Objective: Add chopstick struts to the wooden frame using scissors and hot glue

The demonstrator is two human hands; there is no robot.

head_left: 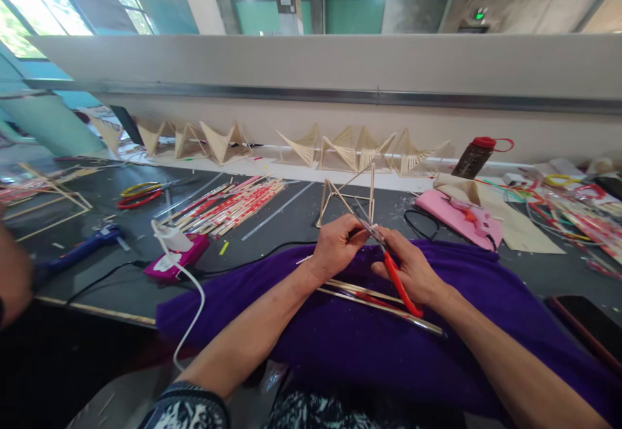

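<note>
My right hand [413, 267] is closed around red-handled scissors [392, 270], whose blades point up and left towards my left hand. My left hand [340, 247] is closed in a pinch beside the blades; what its fingers hold is hidden. Just behind both hands stands a small frame of thin wooden sticks [373, 192], partly covered by the left hand. Below my wrists, several loose wooden sticks [379, 307] and a red strip lie on a purple cloth [301, 332].
Several finished stick models [221, 144] line the back. Bundled red-and-white packed sticks [243, 205], a pink power strip [177, 257], a blue glue gun [82, 251] and yellow-red pliers [140, 194] lie left. A pink pouch [459, 218], bottle [473, 157] and phone [590, 328] are right. Another person's arm [14, 267] shows left.
</note>
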